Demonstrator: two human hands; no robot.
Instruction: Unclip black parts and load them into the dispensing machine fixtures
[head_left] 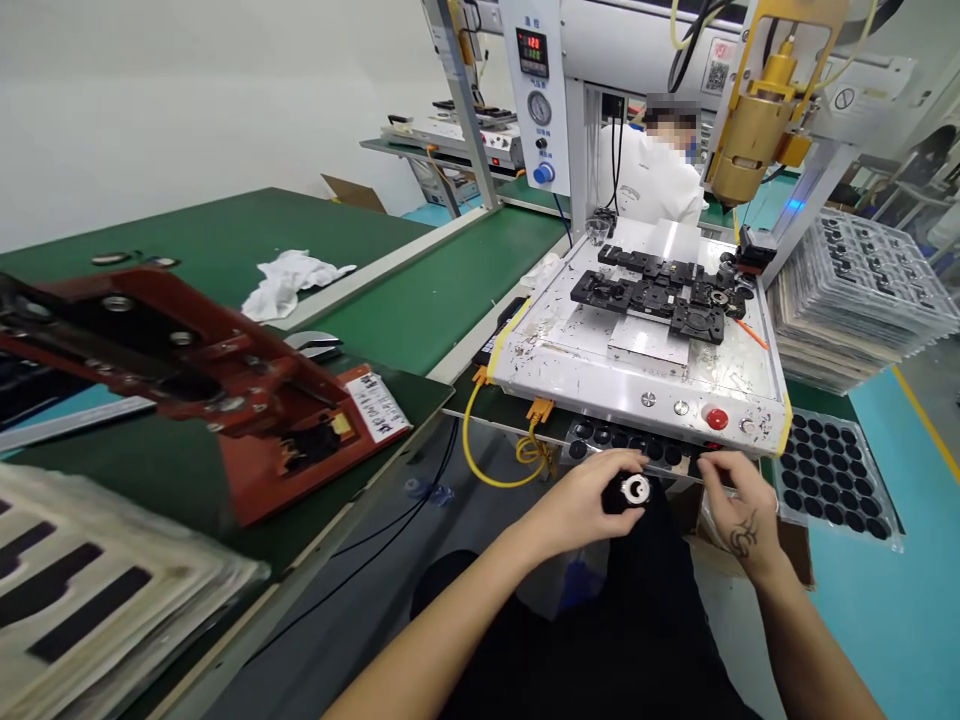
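The green bench point(225, 225) spreads out to your left and is the largest thing before you. Ahead stands the white machine point(555, 370), a panel with lit digits, a gauge and a blue knob on its upright; a red button sits on the front edge of its base. Behind it is a person point(649, 175) in a white top. To the machine's right rises a stack of clear trays point(847, 300). On your left, a red press point(281, 480) stands tilted open, with a stack of patterned sheets point(97, 590) nearer you. A gold dispensing head point(754, 140) hangs above the machine's base, where black fixtures point(660, 290) lie in rows. A tray of black discs point(836, 470) lies by the base's right corner, and a white cloth point(289, 285) is crumpled on the bench.

Your hands are apart, just in front of the machine. Your left hand point(577, 505) curls thumb and fingers around a small black part point(636, 489) with a white ring on its face, held above your lap. Your right hand point(750, 515) is beside it, thumb and forefinger near each other; you cannot tell whether they pinch anything.
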